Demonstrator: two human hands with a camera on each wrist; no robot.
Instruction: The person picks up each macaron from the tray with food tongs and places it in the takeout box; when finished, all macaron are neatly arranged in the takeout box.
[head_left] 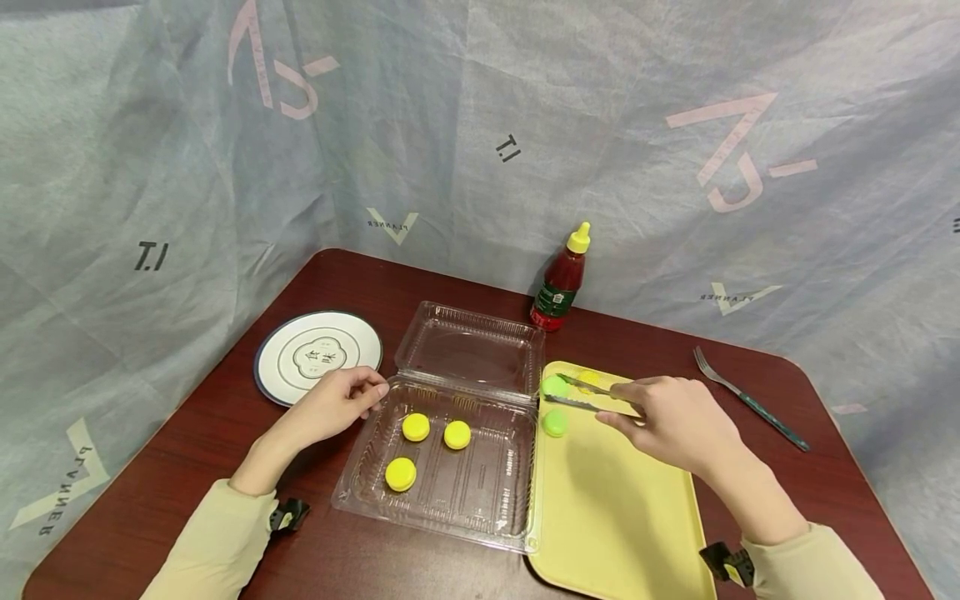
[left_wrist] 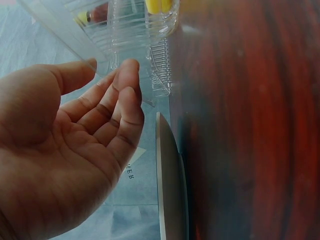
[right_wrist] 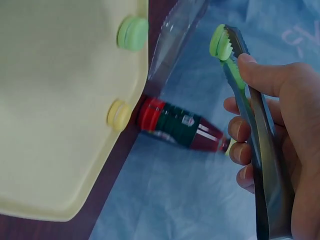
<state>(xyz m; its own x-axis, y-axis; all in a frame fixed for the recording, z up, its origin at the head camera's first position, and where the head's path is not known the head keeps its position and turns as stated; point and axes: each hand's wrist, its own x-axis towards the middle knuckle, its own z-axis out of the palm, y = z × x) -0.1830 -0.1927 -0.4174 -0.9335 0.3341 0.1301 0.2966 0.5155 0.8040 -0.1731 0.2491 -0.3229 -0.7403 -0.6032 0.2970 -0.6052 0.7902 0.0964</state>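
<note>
- While the right hand (head_left: 678, 421) grips the metal tongs (head_left: 592, 396), its fingers (right_wrist: 240, 130) curl round the handles, pressing the tips together on a green macaron (right_wrist: 220, 42) held just above the yellow tray (head_left: 622, 500).
- Beyond the tong tips, a second green macaron (head_left: 555, 423) and a pale yellow one (right_wrist: 119, 115) lie on the tray.
- Left hand (head_left: 337, 404) holds nothing; its relaxed fingers (left_wrist: 125, 95) rest at the rim of the clear clamshell box (head_left: 450, 483), apparently steadying it.
- Three yellow macarons (head_left: 415, 427) sit inside, just right of those fingers.
- Plate (head_left: 317, 356), sauce bottle (head_left: 558, 283) and fork (head_left: 750, 400) stand apart on the counter (head_left: 187, 467).
</note>
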